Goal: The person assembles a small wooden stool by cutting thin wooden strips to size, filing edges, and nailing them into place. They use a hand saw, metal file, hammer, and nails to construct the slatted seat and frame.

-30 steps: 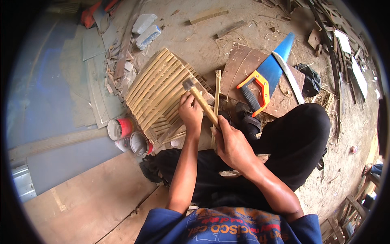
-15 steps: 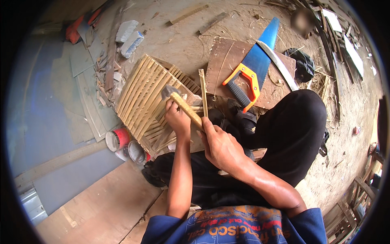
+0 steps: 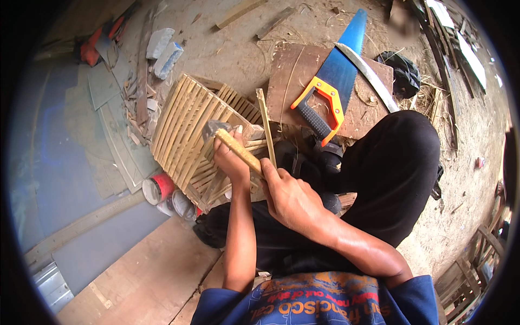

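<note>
My right hand (image 3: 295,197) is closed round the wooden handle of a hammer (image 3: 241,149). Its dark metal head lies over the slatted bamboo crate (image 3: 181,130), which is tilted by my left knee. Right behind the hammer head, my left hand (image 3: 232,162) is closed at the crate's edge; the hammer partly covers its fingers, and what they pinch is not clear. A thin bamboo strip (image 3: 264,122) stands beside the crate, its lower end near my right hand; I cannot tell whether it is attached.
Ahead to the right, a handsaw (image 3: 344,65) with an orange and black handle and a curved blade (image 3: 368,76) rest on a brown board (image 3: 284,67). Red cans (image 3: 161,187) stand left of the crate. Glass sheets (image 3: 105,89) and wood scraps lie farther left; a black bag (image 3: 401,73) sits right.
The hammer head and my left hand have shifted slightly left relative to the crate. My right hand keeps its grip on the handle. The whole view has also moved a little.
</note>
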`<state>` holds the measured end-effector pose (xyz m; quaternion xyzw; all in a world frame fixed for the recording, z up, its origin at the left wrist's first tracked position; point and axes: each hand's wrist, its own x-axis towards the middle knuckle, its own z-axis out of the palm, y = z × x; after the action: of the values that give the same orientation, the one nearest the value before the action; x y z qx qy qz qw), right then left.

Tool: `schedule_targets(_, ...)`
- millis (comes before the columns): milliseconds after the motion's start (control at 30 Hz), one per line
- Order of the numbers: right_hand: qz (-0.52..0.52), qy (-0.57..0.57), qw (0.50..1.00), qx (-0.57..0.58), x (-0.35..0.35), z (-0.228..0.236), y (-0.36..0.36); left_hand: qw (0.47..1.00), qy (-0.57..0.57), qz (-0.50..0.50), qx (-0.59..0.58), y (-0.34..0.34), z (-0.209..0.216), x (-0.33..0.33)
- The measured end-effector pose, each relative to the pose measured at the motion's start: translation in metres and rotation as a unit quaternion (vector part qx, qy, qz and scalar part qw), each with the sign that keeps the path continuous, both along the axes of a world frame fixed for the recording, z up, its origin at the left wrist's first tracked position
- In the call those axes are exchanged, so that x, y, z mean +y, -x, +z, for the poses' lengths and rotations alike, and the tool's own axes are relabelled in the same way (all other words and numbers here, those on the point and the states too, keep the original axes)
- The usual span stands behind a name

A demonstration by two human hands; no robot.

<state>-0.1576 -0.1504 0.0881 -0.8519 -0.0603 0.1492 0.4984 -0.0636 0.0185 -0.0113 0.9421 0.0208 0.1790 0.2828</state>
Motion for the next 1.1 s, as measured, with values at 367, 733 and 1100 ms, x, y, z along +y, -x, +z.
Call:
schedule_targets(367,-0.002,-0.014,1.000,-0.013,-0.003,-0.001,0.000,0.996,-0.026,-0.016,-0.089,-0.001,-0.008,0.005)
schedule_targets(733,-0.002,-0.024,1.000,-0.004,-0.004,-0.001,0.006,0.894,0.387,0.044,0.220,-0.019,-0.023,0.056)
schedule_targets(1100,-0.003,-0.012,1.000,0.021,-0.004,-0.003,0.005,0.857,0.455,0.042,0.240,-0.035,-0.039,0.063)
